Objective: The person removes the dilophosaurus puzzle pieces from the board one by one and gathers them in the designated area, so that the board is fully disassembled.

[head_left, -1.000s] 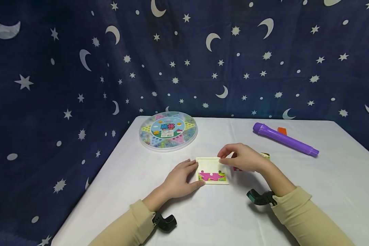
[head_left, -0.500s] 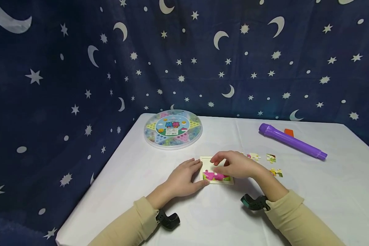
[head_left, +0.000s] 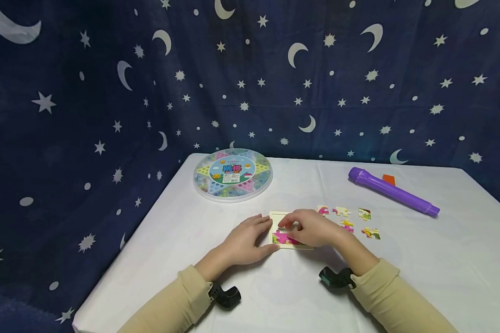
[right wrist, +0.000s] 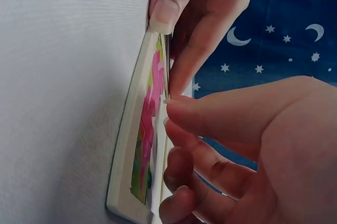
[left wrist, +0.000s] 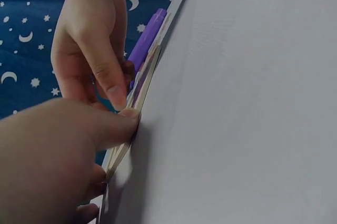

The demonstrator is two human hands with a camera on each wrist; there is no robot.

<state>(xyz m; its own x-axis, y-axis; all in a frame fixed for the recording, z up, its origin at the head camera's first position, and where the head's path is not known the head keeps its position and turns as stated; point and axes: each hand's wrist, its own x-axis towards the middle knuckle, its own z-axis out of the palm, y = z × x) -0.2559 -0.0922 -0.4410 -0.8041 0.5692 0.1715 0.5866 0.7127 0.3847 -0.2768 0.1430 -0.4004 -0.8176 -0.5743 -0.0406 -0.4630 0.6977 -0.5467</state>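
Shallow cream rectangular puzzle tray (head_left: 276, 218) lies flat on the white-covered table (head_left: 275, 300), pink-and-green jigsaw pieces (head_left: 280, 237) lining its near side. The left hand (head_left: 245, 241) holds the tray's left side between thumb and fingers, likely to stop it sliding. Over the tray, the right hand (head_left: 312, 228) has thumb and fingers bent, narrowly spaced; whether they pinch a piece I cannot tell. Loose multicoloured jigsaw pieces (head_left: 364, 213) lie right of the tray, probably spread for easy picking. Beyond the tray sit a round clear plastic game box (head_left: 233, 175), leftward, and a purple plastic baton (head_left: 393, 192), rightward, presumably out of the way.
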